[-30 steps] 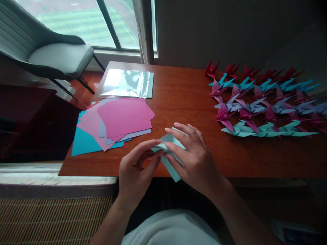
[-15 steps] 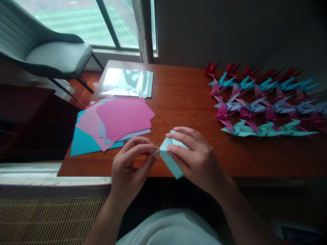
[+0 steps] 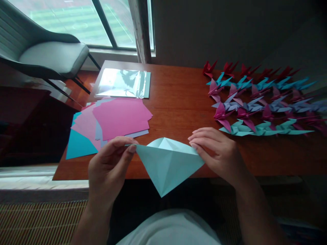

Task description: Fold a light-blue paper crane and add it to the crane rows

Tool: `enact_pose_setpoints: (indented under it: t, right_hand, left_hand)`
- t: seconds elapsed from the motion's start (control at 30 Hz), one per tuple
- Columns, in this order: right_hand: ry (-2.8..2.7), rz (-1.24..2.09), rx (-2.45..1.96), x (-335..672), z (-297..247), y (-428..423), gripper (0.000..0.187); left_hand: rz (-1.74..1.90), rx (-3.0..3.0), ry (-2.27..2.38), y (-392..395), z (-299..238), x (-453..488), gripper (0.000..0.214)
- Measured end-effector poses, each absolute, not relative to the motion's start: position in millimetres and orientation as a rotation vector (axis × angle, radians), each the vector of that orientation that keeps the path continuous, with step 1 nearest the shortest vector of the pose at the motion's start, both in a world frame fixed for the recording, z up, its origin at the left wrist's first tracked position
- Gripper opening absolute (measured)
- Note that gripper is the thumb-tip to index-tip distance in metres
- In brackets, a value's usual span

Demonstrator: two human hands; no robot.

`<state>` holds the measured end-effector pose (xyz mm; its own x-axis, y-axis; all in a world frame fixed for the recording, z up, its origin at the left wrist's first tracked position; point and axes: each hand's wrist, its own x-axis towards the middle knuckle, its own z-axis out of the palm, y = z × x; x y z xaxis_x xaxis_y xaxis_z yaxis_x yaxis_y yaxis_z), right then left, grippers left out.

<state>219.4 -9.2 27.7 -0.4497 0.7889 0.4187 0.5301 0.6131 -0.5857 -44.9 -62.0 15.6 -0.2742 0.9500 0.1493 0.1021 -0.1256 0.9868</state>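
Note:
A light blue, partly folded paper [image 3: 166,163] is spread between my two hands over the near edge of the wooden table [image 3: 178,98]. It has creases and its lower point hangs towards my lap. My left hand [image 3: 109,166] pinches its left corner between thumb and fingers. My right hand [image 3: 217,151] pinches its right corner the same way.
A loose stack of pink, lilac and turquoise sheets [image 3: 112,122] lies at the left, with a clear plastic packet [image 3: 122,83] behind it. Rows of folded paper cranes [image 3: 255,102] fill the right side. A grey chair [image 3: 48,58] stands by the window.
My hands have drawn apart, left one leftwards and right one rightwards, and the small folded blue piece has opened out into a wide diamond shape between them.

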Motion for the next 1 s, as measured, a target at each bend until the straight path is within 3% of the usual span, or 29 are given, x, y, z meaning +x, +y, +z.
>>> enact_pose_setpoints:
  t: [0.27, 0.37, 0.53, 0.83, 0.93, 1.0]
  right_hand:
    - [-2.153, 0.573, -1.005, 199, 33, -20, 0.019]
    - [-2.207, 0.533, -0.975, 192, 27, -20, 0.010]
    - [-2.186, 0.545, -0.941, 198, 19, -16, 0.012]
    - [-2.148, 0.509, -1.000, 217, 20, -14, 0.013]
    - [-2.190, 0.467, -0.999, 217, 22, -15, 0.015]
    - [-2.227, 0.424, -0.992, 215, 25, -15, 0.014]
  left_hand:
    - [1.447, 1.343, 1.396, -65, 16, -30, 0.015]
    - [1.445, 1.396, 1.370, -66, 18, -25, 0.018]
    - [1.452, 1.423, 1.366, -67, 21, -26, 0.023]
    - [1.458, 1.360, 1.430, -66, 18, -33, 0.017]
    - [1.317, 1.552, 1.591, -67, 25, -38, 0.019]
    - [1.220, 1.919, 1.782, -68, 34, -38, 0.033]
